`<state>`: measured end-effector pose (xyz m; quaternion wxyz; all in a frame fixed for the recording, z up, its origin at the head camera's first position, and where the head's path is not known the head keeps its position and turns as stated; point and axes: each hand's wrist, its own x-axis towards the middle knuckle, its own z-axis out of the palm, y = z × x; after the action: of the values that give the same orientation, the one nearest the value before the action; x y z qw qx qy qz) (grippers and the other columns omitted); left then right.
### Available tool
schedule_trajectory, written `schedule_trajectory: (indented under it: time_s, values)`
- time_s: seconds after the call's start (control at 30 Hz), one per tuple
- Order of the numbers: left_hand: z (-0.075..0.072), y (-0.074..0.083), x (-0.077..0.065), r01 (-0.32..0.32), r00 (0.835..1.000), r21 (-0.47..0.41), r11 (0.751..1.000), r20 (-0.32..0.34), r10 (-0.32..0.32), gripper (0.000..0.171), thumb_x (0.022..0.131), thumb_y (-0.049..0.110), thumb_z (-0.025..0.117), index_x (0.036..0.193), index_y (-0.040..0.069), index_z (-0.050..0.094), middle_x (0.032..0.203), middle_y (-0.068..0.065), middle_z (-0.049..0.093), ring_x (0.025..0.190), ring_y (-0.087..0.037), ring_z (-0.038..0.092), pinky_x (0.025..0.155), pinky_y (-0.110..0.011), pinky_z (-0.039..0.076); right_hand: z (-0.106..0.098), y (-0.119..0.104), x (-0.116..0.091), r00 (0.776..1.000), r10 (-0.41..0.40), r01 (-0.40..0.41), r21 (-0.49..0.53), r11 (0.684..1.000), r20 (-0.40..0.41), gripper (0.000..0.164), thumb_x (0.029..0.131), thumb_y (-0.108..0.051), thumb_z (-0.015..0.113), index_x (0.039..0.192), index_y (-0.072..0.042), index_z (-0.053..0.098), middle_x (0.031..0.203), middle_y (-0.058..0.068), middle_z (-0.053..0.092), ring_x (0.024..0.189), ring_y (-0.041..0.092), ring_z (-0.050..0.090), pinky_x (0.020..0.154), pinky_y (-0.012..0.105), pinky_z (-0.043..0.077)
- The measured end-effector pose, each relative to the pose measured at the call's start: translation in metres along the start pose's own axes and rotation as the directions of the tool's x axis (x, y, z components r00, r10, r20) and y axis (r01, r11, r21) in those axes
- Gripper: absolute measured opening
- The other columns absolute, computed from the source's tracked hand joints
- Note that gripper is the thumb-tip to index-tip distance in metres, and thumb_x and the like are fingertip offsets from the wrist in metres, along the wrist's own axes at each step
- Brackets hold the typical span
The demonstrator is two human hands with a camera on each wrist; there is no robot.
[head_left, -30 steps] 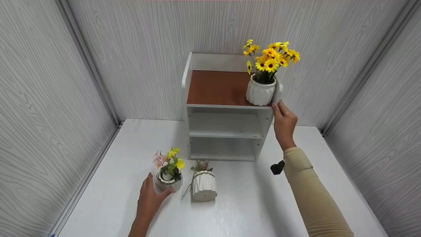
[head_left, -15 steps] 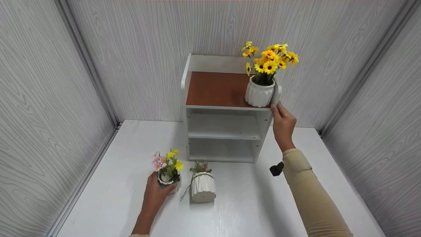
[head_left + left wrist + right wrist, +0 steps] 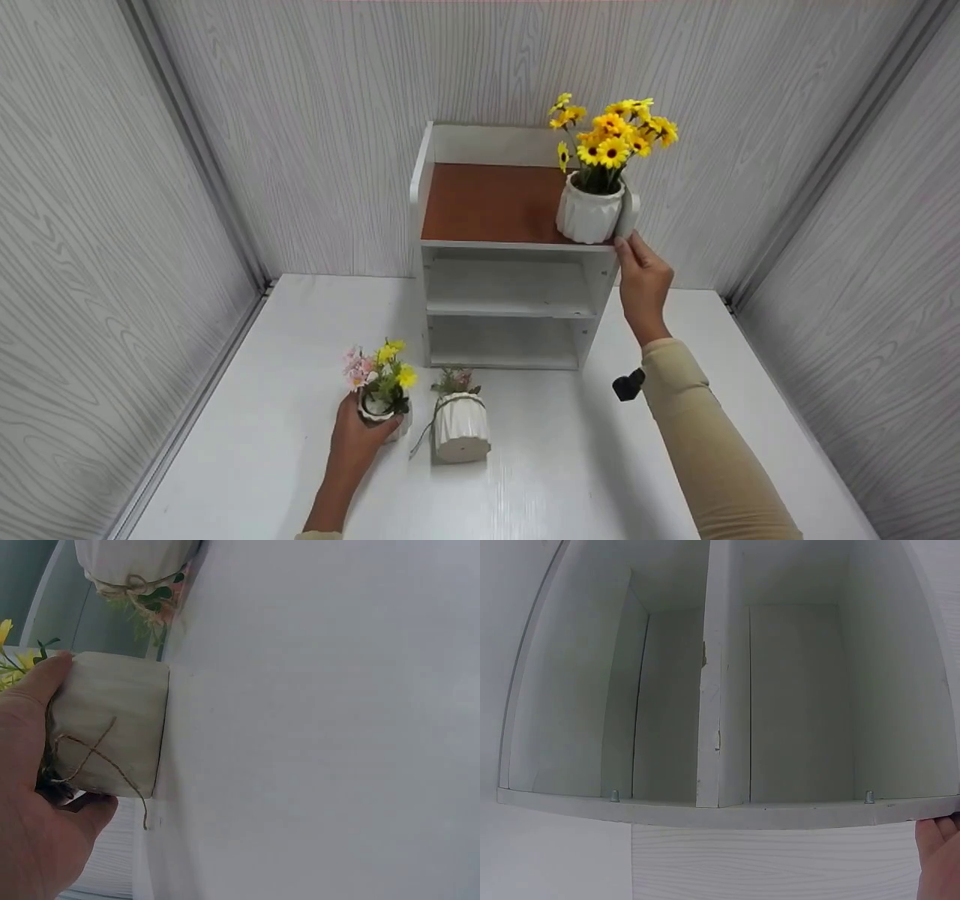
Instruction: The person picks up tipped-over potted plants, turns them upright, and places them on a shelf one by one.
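Note:
My left hand (image 3: 352,442) grips a small white flowerpot (image 3: 112,727) near its rim, thumb on one side and fingers on the other. Pink and yellow flowers (image 3: 381,371) stand up from this pot, and twine hangs at its side in the left wrist view. To its right, a second white flowerpot (image 3: 461,429) tied with twine lies on its side, its small flowers toward the shelf. My right hand (image 3: 646,289) holds the right side of a white shelf unit (image 3: 517,244) at top-board height, with its fingertips at the front edge.
On the shelf's brown top (image 3: 487,202), at the right front corner, stands a larger white pot (image 3: 590,214) of yellow flowers. Two compartments (image 3: 795,705) open toward the front below. Grey wood-grain walls (image 3: 337,150) enclose the white table (image 3: 540,465) on three sides.
My left hand has come up to the pink and yellow flowers' pot and its fingers have taken hold of it. The right hand keeps its hold on the shelf.

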<state>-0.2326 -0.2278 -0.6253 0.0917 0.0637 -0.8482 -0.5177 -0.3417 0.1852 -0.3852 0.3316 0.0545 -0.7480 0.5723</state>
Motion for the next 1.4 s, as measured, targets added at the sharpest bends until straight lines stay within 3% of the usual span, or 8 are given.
schedule_trajectory:
  time_s: [0.2, 0.37, 0.6, 0.8, 1.07, 1.33, 1.4]
  values:
    - [-0.001, 0.000, -0.001, 0.008, 1.000, -0.002, 1.000, -0.015, -0.008, 0.098, 0.080, 0.041, 0.085, 0.151, -0.003, 0.034, 0.148, -0.024, 0.042, 0.141, -0.040, 0.041, 0.115, -0.056, 0.034, 0.003, 0.012, 0.002, 1.000, -0.015, 0.015, 0.002, 1.000, -0.007, 0.039, 0.101, -0.016, 0.062, 0.137, 0.000, 0.058, 0.140, 0.016, 0.058, 0.132, 0.024, 0.056, 0.105, 0.032, 0.049]
    - [-0.005, 0.015, -0.001, 0.024, 0.999, -0.001, 1.000, -0.034, -0.024, 0.099, 0.080, 0.043, 0.085, 0.151, -0.002, 0.034, 0.149, -0.023, 0.042, 0.141, -0.040, 0.040, 0.116, -0.057, 0.033, 0.002, 0.032, 0.011, 0.999, -0.034, 0.034, -0.008, 0.999, -0.016, 0.040, 0.100, -0.024, 0.064, 0.137, -0.008, 0.061, 0.138, 0.010, 0.061, 0.130, 0.018, 0.058, 0.103, 0.031, 0.050]
    - [-0.013, 0.052, -0.005, 0.018, 0.997, 0.008, 1.000, -0.077, -0.018, 0.103, 0.077, 0.048, 0.086, 0.151, -0.001, 0.034, 0.149, -0.021, 0.042, 0.140, -0.039, 0.042, 0.114, -0.056, 0.036, -0.001, 0.036, 0.011, 0.999, -0.042, 0.042, -0.016, 0.999, -0.018, 0.041, 0.099, -0.030, 0.066, 0.136, -0.013, 0.063, 0.137, 0.007, 0.063, 0.128, 0.015, 0.060, 0.102, 0.030, 0.051]
    - [-0.016, 0.092, -0.009, -0.033, 0.996, -0.009, 0.999, -0.086, 0.033, 0.106, 0.074, 0.057, 0.084, 0.152, 0.004, 0.035, 0.149, -0.015, 0.044, 0.139, -0.036, 0.045, 0.111, -0.057, 0.041, 0.001, 0.034, 0.011, 0.999, -0.050, 0.050, 0.011, 0.999, -0.007, 0.042, 0.100, -0.029, 0.065, 0.137, -0.011, 0.061, 0.139, 0.008, 0.061, 0.130, 0.016, 0.058, 0.103, 0.030, 0.050]
    - [-0.014, 0.141, -0.003, -0.092, 0.994, -0.060, 0.994, -0.065, 0.088, 0.108, 0.075, 0.060, 0.082, 0.154, 0.006, 0.033, 0.151, -0.013, 0.042, 0.140, -0.035, 0.045, 0.111, -0.055, 0.041, 0.003, 0.032, 0.012, 1.000, -0.017, 0.017, 0.012, 1.000, -0.012, 0.042, 0.100, -0.024, 0.064, 0.138, -0.006, 0.059, 0.140, 0.012, 0.059, 0.130, 0.019, 0.058, 0.102, 0.030, 0.051]
    - [-0.012, 0.187, 0.004, -0.173, 0.983, -0.034, 0.984, -0.067, 0.170, 0.103, 0.075, 0.060, 0.082, 0.152, 0.008, 0.038, 0.148, -0.010, 0.047, 0.137, -0.031, 0.049, 0.109, -0.055, 0.044, 0.001, -0.002, 0.001, 1.000, -0.015, 0.015, -0.023, 1.000, -0.009, 0.041, 0.101, -0.015, 0.062, 0.138, 0.003, 0.056, 0.139, 0.018, 0.058, 0.132, 0.025, 0.056, 0.104, 0.032, 0.050]
    - [-0.011, 0.197, 0.007, -0.205, 0.976, -0.024, 0.979, -0.076, 0.202, 0.101, 0.075, 0.059, 0.082, 0.151, 0.008, 0.039, 0.147, -0.010, 0.049, 0.136, -0.030, 0.051, 0.108, -0.055, 0.045, 0.001, 0.009, 0.004, 1.000, -0.019, 0.019, -0.023, 1.000, -0.012, 0.041, 0.101, -0.017, 0.062, 0.138, 0.001, 0.056, 0.139, 0.017, 0.058, 0.132, 0.024, 0.056, 0.104, 0.033, 0.049]
